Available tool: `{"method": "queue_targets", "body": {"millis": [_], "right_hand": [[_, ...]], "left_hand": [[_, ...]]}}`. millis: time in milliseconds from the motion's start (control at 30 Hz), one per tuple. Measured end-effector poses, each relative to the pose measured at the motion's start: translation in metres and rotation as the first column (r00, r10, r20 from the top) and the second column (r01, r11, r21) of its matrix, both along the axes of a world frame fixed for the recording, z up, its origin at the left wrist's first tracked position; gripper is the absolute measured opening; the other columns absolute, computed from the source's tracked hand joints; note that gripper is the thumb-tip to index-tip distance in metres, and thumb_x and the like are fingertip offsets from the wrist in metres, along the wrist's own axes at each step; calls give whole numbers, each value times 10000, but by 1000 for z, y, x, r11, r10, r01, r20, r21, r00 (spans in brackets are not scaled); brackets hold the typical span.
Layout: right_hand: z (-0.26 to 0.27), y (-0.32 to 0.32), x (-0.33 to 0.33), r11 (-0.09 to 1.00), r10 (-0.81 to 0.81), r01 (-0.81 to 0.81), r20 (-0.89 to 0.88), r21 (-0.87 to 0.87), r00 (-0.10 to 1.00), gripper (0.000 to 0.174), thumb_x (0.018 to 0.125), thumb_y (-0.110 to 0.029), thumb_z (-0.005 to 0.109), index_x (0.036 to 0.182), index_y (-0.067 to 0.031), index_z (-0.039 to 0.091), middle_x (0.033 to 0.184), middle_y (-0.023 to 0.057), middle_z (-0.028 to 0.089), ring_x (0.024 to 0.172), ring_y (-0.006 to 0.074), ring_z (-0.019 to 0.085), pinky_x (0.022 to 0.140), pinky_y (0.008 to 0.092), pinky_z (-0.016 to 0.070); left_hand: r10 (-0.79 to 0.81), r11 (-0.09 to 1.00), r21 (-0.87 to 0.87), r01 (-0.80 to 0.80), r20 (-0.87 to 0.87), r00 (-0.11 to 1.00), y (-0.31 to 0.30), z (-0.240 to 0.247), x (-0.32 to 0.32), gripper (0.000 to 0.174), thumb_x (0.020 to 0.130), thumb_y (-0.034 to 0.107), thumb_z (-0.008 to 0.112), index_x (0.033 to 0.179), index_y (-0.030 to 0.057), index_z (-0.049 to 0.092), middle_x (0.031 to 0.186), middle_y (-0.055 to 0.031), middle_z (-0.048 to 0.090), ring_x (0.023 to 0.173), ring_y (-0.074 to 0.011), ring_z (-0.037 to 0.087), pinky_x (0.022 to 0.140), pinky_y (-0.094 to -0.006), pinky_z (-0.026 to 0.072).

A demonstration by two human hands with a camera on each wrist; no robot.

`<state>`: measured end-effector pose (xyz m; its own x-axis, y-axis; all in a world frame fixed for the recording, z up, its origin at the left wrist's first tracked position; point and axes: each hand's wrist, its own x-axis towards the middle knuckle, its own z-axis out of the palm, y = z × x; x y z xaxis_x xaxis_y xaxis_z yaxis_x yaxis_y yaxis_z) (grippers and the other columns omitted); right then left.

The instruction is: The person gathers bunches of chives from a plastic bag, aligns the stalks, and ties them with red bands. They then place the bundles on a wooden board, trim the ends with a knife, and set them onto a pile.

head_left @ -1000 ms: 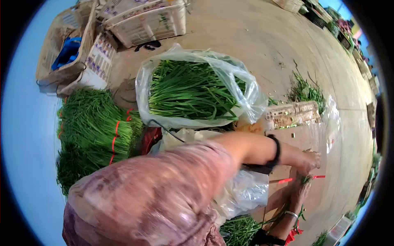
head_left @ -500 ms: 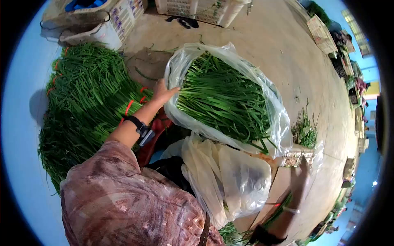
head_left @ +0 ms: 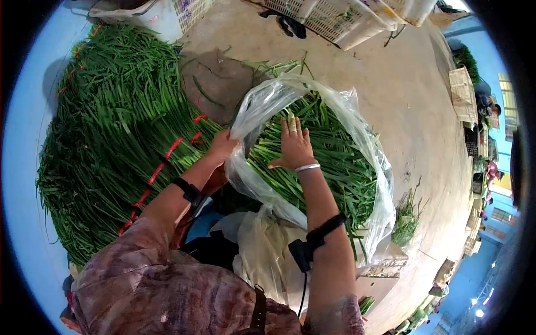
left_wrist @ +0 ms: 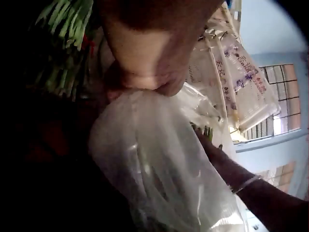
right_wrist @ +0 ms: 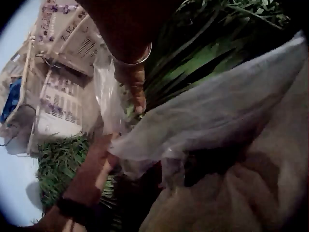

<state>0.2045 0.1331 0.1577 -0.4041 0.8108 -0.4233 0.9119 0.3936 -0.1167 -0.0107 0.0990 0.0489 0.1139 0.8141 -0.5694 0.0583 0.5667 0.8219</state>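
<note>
A clear plastic bag (head_left: pixel 240 173) stands with its mouth spread wide, holding long flat green leaves that look like garlic chives (head_left: pixel 343 159). My left hand (head_left: pixel 224 146) grips the bag's left rim; in the left wrist view the gathered plastic (left_wrist: pixel 149 145) hangs from its fingers. Over the pale stem ends inside the bag, my right hand (head_left: pixel 296 146) lies with fingers straight and slightly spread, pressing on the chives. The right wrist view shows that hand (right_wrist: pixel 135 84) just inside the rim, its far side hidden.
To the left lies a large heap of chive bundles (head_left: pixel 111 123) tied with red bands (head_left: pixel 151 181). White plastic crates (head_left: pixel 312 19) stand at the back. Crumpled plastic (head_left: pixel 268 251) is in front of the bag, and loose green scraps (head_left: pixel 406 223) lie to its right.
Both hands were at the cardboard on the right. The left hand went to the bag's left rim first, then the right hand came over onto the chives. The head view has turned too.
</note>
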Motion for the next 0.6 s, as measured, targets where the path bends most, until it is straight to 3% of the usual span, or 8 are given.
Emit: {"method": "queue_targets", "body": {"millis": [67,200,233,333,367,467,533,600], "right_hand": [[-9,-4,-6,997,-52,57,100,-49,994,1340,463,-539,812,1420,-24,27,1458,242,98,1355,367,130,1059,536,185],[-45,-39,-19,985,-147,131,154,113,977,1316,489,-524,809,1421,-28,22,1467,223,70,1327,371,200,1035,550,219],[-38,-45,-23,987,-149,135,178,87,973,930,773,-346,643,1422,-11,67,1447,234,178,1285,367,285,972,543,290],[-56,-56,-30,954,-251,217,153,208,956,690,876,-205,475,1418,-3,99,1397,240,292,1213,377,364,911,542,331],[-60,-67,-32,930,-235,171,166,325,958,577,893,-127,386,1407,11,163,1249,231,466,1098,352,451,830,524,365],[-52,-78,-39,960,-248,211,203,186,947,591,875,-133,431,1396,23,201,1089,191,559,997,316,495,787,495,378],[-52,-73,-32,927,-248,186,160,325,955,514,850,-119,474,1332,14,353,989,160,581,933,288,507,758,475,379],[-48,-62,-24,960,-206,171,144,222,968,387,826,-106,513,1201,-11,490,987,162,578,937,290,508,763,486,377]], "left_hand": [[228,974,-15,-227,49,973,-1,8,0,255,793,95,592,1001,-52,582,816,-81,601,695,-174,565,626,-320,452],[240,953,130,-274,232,943,-10,-23,-1,148,835,50,509,938,-18,590,765,-40,587,634,-136,541,588,-281,440],[239,955,121,-271,230,943,-12,-26,1,148,835,50,509,938,-18,590,765,-40,587,634,-136,541,588,-281,440],[323,943,28,-331,151,934,-13,-28,3,126,841,34,496,918,-2,589,742,-23,574,634,-120,530,578,-275,432],[291,947,94,-308,156,944,-15,-27,3,128,836,41,505,925,1,589,745,-22,574,641,-117,528,577,-273,428],[249,944,178,-279,174,953,-16,-47,1,133,830,46,517,934,4,587,751,-17,574,651,-107,523,578,-264,421],[235,941,202,-271,182,955,-15,-43,0,134,827,44,521,938,5,585,755,-14,575,653,-101,519,581,-256,417],[276,956,109,-273,-16,961,-16,-38,3,137,823,23,517,943,3,581,755,-5,571,651,-95,510,588,-249,413]]}}
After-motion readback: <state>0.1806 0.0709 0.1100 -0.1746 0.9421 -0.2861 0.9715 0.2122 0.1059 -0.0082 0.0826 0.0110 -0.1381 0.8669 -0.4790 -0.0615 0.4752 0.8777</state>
